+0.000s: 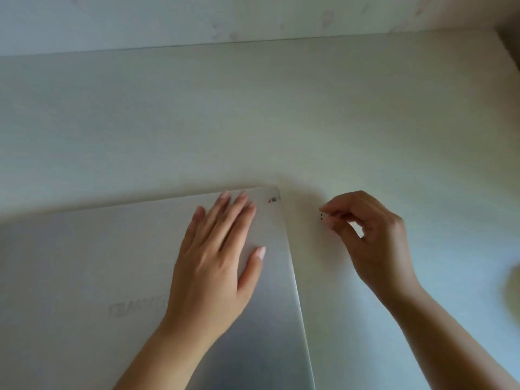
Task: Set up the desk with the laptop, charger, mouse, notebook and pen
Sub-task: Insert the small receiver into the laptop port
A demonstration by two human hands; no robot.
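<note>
A closed silver laptop [84, 263] lies flat on the pale desk [253, 122], filling the lower left of the view. My left hand [216, 257] rests flat on its lid near the far right corner, fingers straight. Just to the right of the laptop's right edge, my right hand [371, 240] pinches a small white plug [323, 216], the end of a charger, between thumb and fingertips. The plug's tip points toward the laptop's side, a short gap away. Any cable is hidden behind my hand.
The desk meets a light wall [253, 18] along its far edge. A blurred pale object [513, 288] shows at the right border. A small sticker [274, 199] sits on the laptop's far right corner.
</note>
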